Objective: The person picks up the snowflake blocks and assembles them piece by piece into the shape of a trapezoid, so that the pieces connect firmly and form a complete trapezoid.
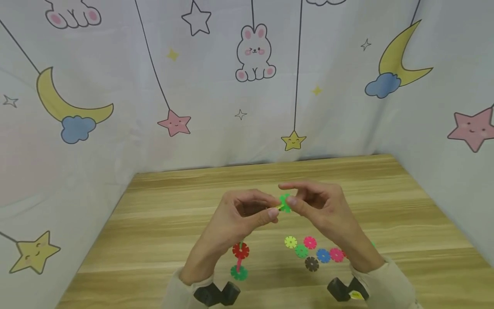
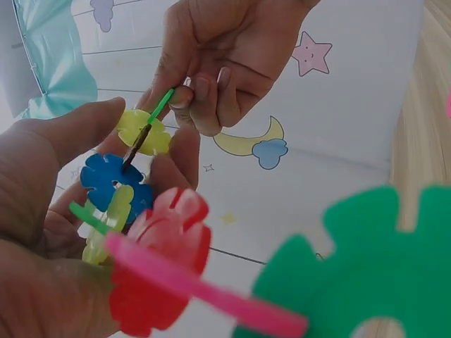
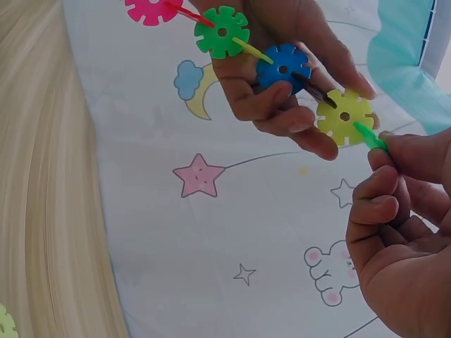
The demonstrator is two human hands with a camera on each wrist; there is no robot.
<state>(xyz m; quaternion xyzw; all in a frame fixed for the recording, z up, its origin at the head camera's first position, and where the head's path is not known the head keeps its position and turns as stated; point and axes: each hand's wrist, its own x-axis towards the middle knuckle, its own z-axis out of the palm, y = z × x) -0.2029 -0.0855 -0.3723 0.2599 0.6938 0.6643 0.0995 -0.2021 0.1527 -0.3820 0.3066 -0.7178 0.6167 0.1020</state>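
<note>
Pinching notched plastic, your left hand (image 1: 233, 218) holds a yellow disc (image 3: 338, 128), your right hand (image 1: 327, 211) a green disc (image 3: 369, 136). Wood-grain tabletop (image 1: 162, 227) lies below, cartoon-printed fabric (image 1: 216, 81) behind.

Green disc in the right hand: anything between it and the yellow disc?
Nothing visible. In the right wrist view, the green disc, pinched by the right hand, appears to meet the edge of the yellow disc.

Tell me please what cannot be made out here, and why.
Head view: most of the chain, hidden by the left hand.
Head view: most of a green piece, covered by the right forearm.
Left wrist view: a green disc, cut by right and bottom edges.
Right wrist view: lower yellow disc, cut by left edge.
</note>
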